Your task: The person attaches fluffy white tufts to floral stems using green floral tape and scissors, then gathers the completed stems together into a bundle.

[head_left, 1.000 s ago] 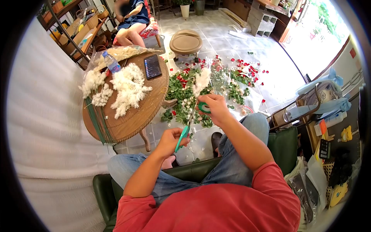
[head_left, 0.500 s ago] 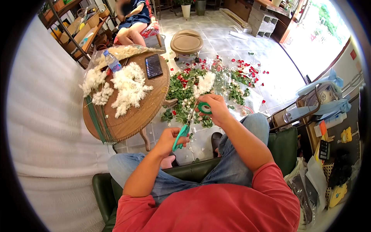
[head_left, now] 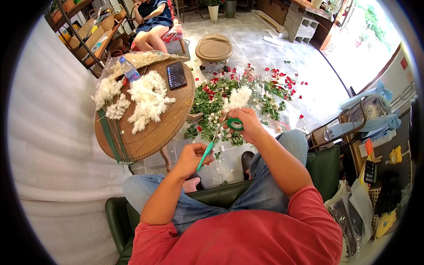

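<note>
My left hand [head_left: 192, 158] is closed on green-handled scissors [head_left: 206, 154], which now show nearly edge-on. Their blades point up toward the fingertips of my right hand [head_left: 248, 124]. That hand pinches a fluffy white flower sprig [head_left: 237, 98] near its base and also carries a roll of green tape [head_left: 235, 124], hanging at the fingers. The sprig leans up and to the right, over the flower litter on the floor. Fingers partly hide its stem and the blade tips.
On the round wooden table [head_left: 176, 112] lie white fluffy sprigs [head_left: 150, 99], green wire stems [head_left: 114, 139], a phone [head_left: 176, 75] and a water bottle [head_left: 129, 69]. Leaves and red petals [head_left: 212, 95] litter the floor before a brown stool [head_left: 214, 47]. A person [head_left: 152, 26] sits behind.
The scissors have turned in my left hand, so their handle loops went from face-on to edge-on. The white sprig has tipped slightly to the right.
</note>
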Available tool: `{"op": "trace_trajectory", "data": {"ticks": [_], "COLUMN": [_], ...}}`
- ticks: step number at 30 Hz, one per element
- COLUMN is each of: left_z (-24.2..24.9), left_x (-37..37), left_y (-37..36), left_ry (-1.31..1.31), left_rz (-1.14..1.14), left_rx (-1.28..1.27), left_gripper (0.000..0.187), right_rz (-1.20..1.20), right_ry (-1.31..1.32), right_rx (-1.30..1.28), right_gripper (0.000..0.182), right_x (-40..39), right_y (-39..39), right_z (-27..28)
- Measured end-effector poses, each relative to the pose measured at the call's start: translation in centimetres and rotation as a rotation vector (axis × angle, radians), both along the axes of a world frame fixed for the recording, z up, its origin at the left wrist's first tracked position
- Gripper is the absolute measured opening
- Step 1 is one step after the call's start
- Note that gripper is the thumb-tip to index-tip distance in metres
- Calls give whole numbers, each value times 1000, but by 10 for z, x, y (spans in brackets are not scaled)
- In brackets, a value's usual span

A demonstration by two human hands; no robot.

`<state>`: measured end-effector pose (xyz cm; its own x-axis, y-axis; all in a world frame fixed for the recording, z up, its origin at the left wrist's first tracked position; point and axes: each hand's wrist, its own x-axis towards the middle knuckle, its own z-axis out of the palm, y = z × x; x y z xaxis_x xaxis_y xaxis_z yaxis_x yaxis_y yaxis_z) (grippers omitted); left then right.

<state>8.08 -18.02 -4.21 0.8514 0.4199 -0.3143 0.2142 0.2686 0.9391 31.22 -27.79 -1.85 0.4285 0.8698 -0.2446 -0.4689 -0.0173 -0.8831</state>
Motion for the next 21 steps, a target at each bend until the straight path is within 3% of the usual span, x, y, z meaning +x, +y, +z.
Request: {"op": "trace_trajectory", "data": {"ticks": [21], "left_z": [13], "left_x": [-3], "left_y": [6], "left_ry": [51], "left_rz": [6], "left_rx": [59], "left_gripper": [24], "right_rz": [68], "right_ry": [-31], "right_rx": [-26], "right_gripper": [27], "right_x": [1], "right_y": [-1], "right_z": [10]}}
